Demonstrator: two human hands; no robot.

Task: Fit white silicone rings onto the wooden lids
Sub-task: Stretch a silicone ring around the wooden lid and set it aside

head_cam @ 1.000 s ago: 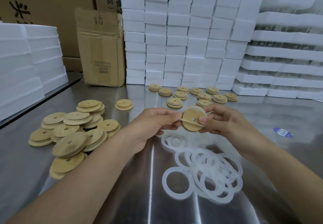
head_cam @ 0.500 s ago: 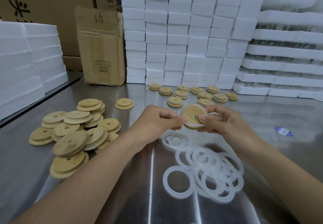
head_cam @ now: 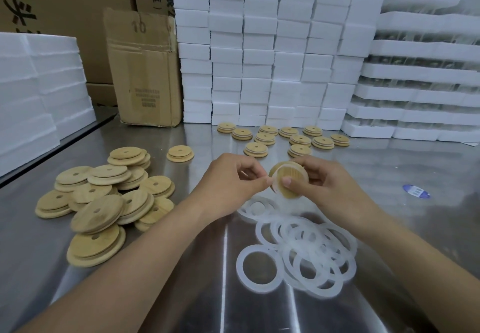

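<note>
Steel table [head_cam: 394, 174] bearing wooden lids [head_cam: 98, 197], backed by foam stacks [head_cam: 259, 47] and cartons [head_cam: 145, 73].

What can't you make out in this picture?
Head view:
- Whether the white silicone ring is seated all round the round wooden lid: fingers of the left hand and right hand cover its rim.
- Print on the brown cardboard box and blue oval sticker: too small.

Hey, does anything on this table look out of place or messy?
A small blue oval label lies alone on the steel table, right of the right hand. The lids on the left are heaped unevenly, some tilted.
</note>
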